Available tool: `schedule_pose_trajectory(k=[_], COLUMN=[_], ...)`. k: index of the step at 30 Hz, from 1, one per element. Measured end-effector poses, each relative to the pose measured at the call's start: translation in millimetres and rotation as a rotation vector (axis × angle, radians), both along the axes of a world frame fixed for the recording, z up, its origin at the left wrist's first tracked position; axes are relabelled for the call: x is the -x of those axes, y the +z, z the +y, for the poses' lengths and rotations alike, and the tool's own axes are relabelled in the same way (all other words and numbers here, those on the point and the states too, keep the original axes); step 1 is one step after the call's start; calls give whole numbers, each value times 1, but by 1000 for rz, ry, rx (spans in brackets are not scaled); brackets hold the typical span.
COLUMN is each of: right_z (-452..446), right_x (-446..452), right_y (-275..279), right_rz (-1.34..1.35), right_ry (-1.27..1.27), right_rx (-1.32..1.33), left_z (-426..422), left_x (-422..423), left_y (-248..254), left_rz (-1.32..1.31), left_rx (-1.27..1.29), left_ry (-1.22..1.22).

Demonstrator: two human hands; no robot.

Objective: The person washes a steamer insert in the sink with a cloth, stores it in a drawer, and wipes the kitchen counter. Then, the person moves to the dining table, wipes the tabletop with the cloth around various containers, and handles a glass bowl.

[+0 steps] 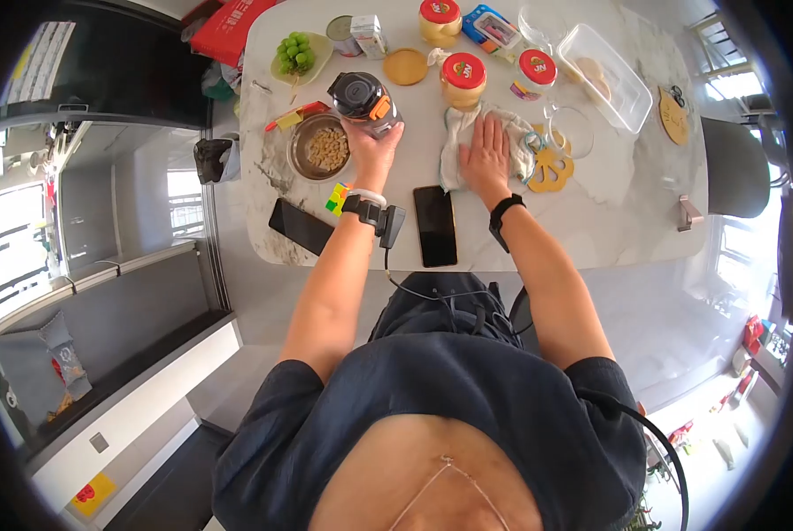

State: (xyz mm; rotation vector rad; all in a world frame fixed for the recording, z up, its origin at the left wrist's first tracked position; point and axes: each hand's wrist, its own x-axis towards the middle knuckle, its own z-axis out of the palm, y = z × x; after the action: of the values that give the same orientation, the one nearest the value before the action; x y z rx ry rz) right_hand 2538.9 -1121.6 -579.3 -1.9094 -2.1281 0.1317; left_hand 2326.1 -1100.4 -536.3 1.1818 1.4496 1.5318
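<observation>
My left hand [376, 152] is wrapped round the lower part of a dark bottle [361, 99] with a black lid and an orange clasp. Just left of it stands a metal bowl [295, 152] with pale nuts or pieces inside. My right hand [486, 157] lies flat, palm down, on a whitish cloth [454, 146]. Beside the cloth, on its right, is a yellow cut-out trivet [551, 171]. A black phone [435, 227] lies between my forearms, and a colourful cube [337, 199] is by my left wrist.
Red-lidded jars [464, 81], a can [343, 35], a carton [369, 37] and a plate of green grapes [295, 55] stand towards the back of the marble table [626, 226]. At right is a clear plastic container [625, 88]. Another dark phone [301, 227] lies near the front left.
</observation>
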Motion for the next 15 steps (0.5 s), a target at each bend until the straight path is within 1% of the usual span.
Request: schedule_pose_trajectory(k=[1, 3, 5, 6, 8, 10, 12, 13, 15], right_z=[-8, -22, -32, -34, -34, -30, -26, -25, -24], right_x=[0, -2, -5, -6, -8, -5, 0, 1, 3], right_y=[1, 1, 0, 1, 2, 6, 6, 5, 3], right_rz=[-3, -18, -27, -33, 23, 31, 13, 16, 34], right_ry=[22, 65, 157, 160, 280, 263, 200, 197, 155], right_rx=[-14, 16, 95, 90, 76, 68, 47, 47, 8], left_z=[0, 1, 7, 10, 9, 2, -9, -18, -38], left_x=[0, 0, 4, 5, 5, 5, 6, 5, -6], left_y=[4, 7, -5, -10, -20, -16, -10, -14, -22], left_rz=[-9, 122, 124, 134, 105, 84, 276, 279, 358], left_rx=[-6, 49, 17, -12, 17, 51, 125, 126, 134], left_ry=[6, 40, 41, 39, 33, 20, -14, -18, 202])
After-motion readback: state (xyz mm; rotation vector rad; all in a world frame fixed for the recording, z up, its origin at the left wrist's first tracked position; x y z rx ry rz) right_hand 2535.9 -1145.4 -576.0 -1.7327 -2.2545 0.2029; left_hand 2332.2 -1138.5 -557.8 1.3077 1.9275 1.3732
